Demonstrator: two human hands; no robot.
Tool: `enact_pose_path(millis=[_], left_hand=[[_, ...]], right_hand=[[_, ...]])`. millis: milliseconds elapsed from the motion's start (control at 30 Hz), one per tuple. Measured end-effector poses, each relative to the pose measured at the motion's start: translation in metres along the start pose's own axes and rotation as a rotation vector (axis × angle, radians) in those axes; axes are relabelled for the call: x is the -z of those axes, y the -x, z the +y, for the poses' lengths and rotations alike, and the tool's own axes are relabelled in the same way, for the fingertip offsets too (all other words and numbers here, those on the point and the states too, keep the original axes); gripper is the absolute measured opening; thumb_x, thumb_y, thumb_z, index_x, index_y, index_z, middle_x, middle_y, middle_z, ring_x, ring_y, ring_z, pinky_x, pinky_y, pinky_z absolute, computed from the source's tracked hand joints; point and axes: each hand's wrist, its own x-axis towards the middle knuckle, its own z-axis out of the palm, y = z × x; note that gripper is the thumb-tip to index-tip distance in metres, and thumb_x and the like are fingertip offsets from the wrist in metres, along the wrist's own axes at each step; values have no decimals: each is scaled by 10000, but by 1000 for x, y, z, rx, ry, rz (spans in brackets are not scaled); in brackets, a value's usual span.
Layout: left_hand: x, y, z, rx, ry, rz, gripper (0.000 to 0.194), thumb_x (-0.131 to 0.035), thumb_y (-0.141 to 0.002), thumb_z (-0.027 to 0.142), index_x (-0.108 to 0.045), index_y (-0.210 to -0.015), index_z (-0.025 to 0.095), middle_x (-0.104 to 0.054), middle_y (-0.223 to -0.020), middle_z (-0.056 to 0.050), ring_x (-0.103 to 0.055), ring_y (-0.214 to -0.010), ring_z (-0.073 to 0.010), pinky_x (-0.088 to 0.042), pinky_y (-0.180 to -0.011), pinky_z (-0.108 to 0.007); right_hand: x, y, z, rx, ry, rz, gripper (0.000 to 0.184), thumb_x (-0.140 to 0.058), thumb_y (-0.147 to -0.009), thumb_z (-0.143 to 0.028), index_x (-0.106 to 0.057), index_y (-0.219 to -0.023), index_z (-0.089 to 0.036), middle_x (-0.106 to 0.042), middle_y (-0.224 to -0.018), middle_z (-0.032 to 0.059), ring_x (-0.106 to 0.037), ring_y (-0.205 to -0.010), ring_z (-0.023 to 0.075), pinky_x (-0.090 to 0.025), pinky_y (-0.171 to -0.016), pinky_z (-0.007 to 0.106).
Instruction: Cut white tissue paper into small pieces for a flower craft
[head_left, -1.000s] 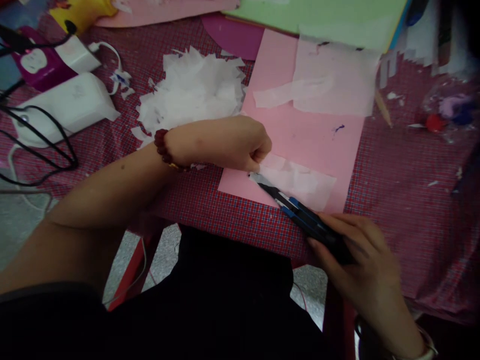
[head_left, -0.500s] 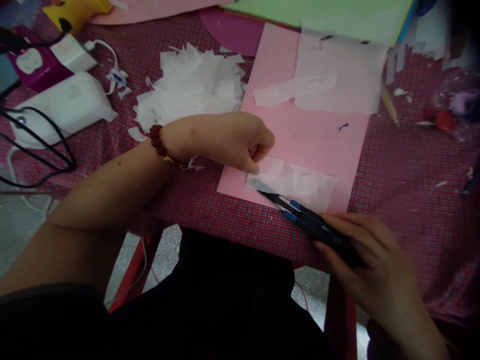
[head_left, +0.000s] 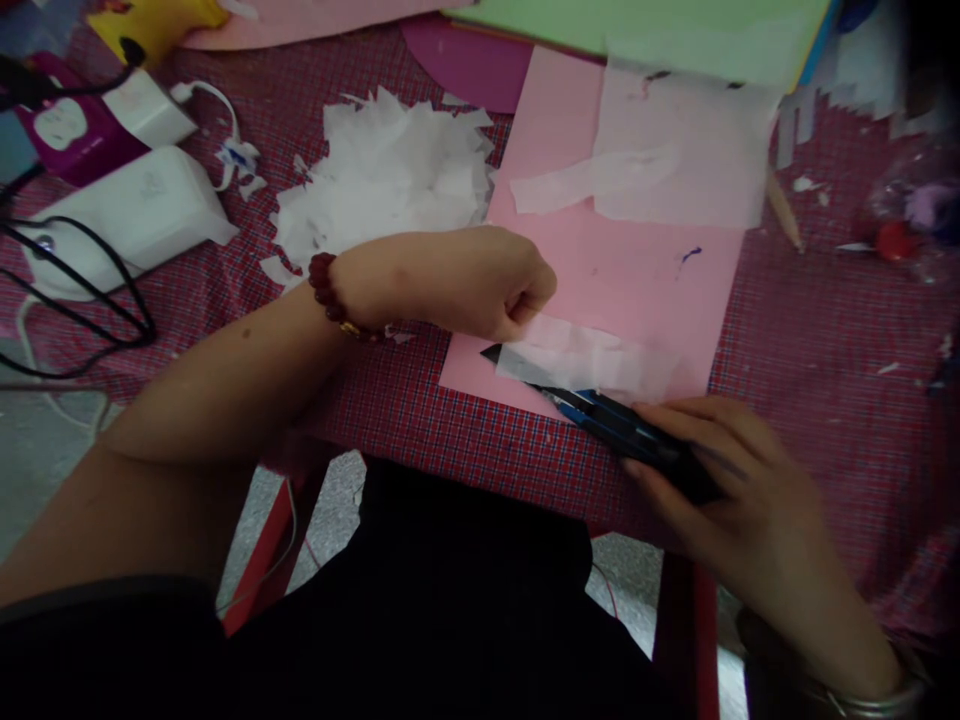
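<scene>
Currently | our right hand (head_left: pixel 765 500) grasps the knife (head_left: pixel 645 440), lower right of centre | our left hand (head_left: pixel 472 280) curls at the paper strip (head_left: pixel 600 358), just right of centre, pinch unclear | strip likely light, soft, easily torn: we'd hold its edge.

Socket block (head_left: pixel 82 135): purple; I see a white charger (head_left: pixel 154 108) against it.
Black cable (head_left: pixel 152 325): looped over a white box (head_left: pixel 139 215).
Far edge: green sheet (head_left: pixel 675 25), purple card (head_left: pixel 472 65).
Right: red lump (head_left: pixel 896 241).
</scene>
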Motion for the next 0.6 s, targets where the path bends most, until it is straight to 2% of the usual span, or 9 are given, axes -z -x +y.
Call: enact_pose_path(millis=[167,300,433,600], left_hand=[[1,0,2,15,-13,-10,204,-534,-752,139,-714,-848,155,-597,-648,4,-554,-710,-155,-354,-669,-245],[1,0,1,-15,-11,5,150,-550,-742,106,-688,-777,153,-587,-650,6,-508,-648,-146,-326,-636,-268],[1,0,0,-42,2,17,109,-560,-721,74,-629,-702,156,-536,-614,22,-441,-585,-120,-283,-587,-264],[1,0,2,-18,6,-6,124,-541,-728,76,-638,-727,153,-533,-615,20,-459,-599,-117,-293,-593,-249]], right_hand=[[-4,-8,-3,15,18,9,375,-654,-920,-241,-610,-1291,-270,-663,-1082,75,-657,-963,279,-577,-836,457],[-9,-5,-7,33,46,33,366,-667,-917,-250,-609,-1278,-237,-652,-1067,80,-656,-958,269,-574,-825,438],[-10,15,-11,-2,37,39,450,-682,-902,-207,-581,-1337,-268,-645,-1070,83,-661,-948,286,-571,-815,460],[-5,51,-14,-61,24,46,529,-689,-893,-176,-562,-1386,-321,-653,-1075,77,-662,-910,291,-567,-763,475]])
